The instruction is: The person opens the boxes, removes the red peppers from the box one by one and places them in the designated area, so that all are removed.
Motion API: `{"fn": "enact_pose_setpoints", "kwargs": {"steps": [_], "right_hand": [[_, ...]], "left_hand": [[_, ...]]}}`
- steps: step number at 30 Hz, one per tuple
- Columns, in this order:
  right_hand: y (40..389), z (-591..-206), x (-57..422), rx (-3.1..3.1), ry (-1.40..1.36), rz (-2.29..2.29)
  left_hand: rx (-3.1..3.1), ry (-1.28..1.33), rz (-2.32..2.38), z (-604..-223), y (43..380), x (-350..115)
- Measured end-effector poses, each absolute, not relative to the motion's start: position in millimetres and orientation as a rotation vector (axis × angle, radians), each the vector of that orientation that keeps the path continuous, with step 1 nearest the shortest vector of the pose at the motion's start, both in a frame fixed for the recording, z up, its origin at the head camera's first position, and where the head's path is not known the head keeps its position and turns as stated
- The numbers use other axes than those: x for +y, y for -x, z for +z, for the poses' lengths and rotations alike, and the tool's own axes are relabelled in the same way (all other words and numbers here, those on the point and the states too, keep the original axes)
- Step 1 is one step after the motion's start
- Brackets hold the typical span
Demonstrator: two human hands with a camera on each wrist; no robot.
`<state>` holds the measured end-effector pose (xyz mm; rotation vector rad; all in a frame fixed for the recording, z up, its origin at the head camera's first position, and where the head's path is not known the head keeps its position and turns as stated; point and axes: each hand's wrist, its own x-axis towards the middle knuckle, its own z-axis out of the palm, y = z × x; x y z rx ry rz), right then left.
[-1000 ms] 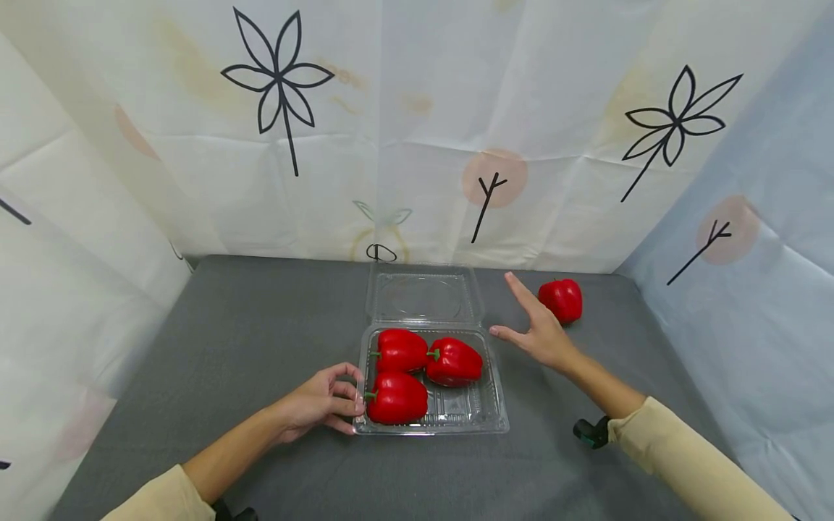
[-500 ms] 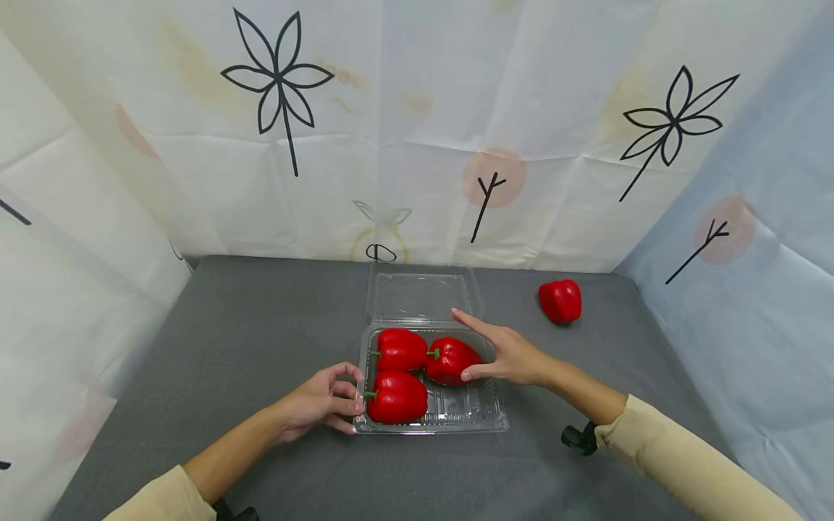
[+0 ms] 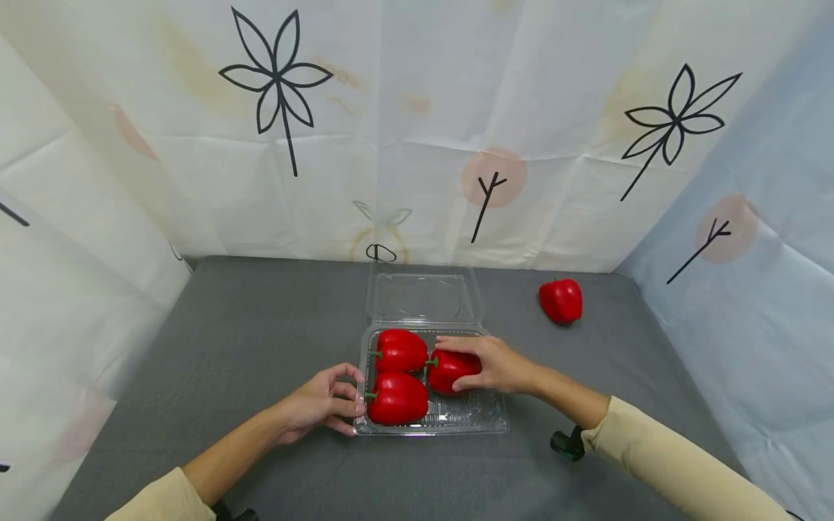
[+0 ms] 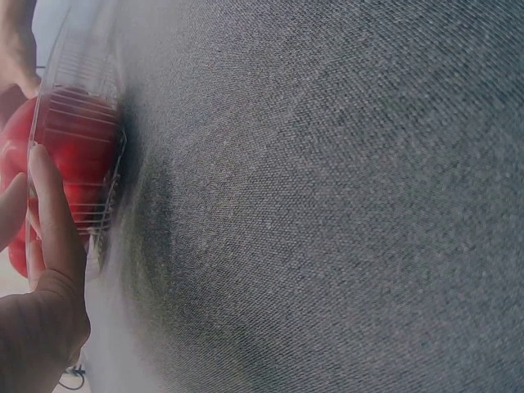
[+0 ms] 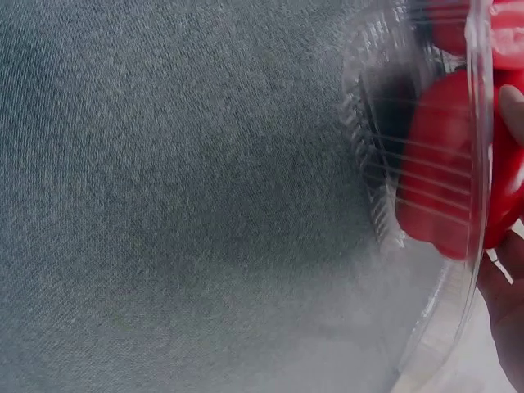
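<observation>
In the head view a clear plastic clamshell container [image 3: 469,416] lies with its lid folded back, three red bell peppers inside. My right hand [image 3: 504,365] reaches over the right rim and grips the right-hand bell pepper [image 3: 446,373], thumb on the near side, fingers on the far side. That bell pepper [image 5: 438,164] shows through the clear wall in the right wrist view. At the left edge my left hand [image 3: 322,401] pinches the container's rim; the left wrist view has a finger [image 4: 53,205] along the outer wall. Two other peppers, rear [image 3: 400,350] and front [image 3: 397,399], sit in the left half.
Another red bell pepper [image 3: 561,301] lies on the grey cloth-covered table [image 3: 260,325] at the back right. The clear lid [image 3: 423,293] lies toward the back. Patterned white curtains [image 3: 417,130] border the table behind and at the sides.
My right hand has come left and down from beside the container onto the right-hand pepper and taken hold of it. That pepper has shifted slightly toward the front. My left hand has stayed put.
</observation>
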<state>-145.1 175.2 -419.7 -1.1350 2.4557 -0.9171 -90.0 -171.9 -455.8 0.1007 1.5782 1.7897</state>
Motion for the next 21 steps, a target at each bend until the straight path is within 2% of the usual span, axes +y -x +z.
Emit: {"fn": "enact_pose_setpoints", "kwargs": {"steps": [21], "right_hand": [[147.9, -416.4, 171.3, 2.426, 1.140, -0.898]], "left_hand": [[1.568, -0.111, 1.798, -453.4, 89.1, -172.0]]}}
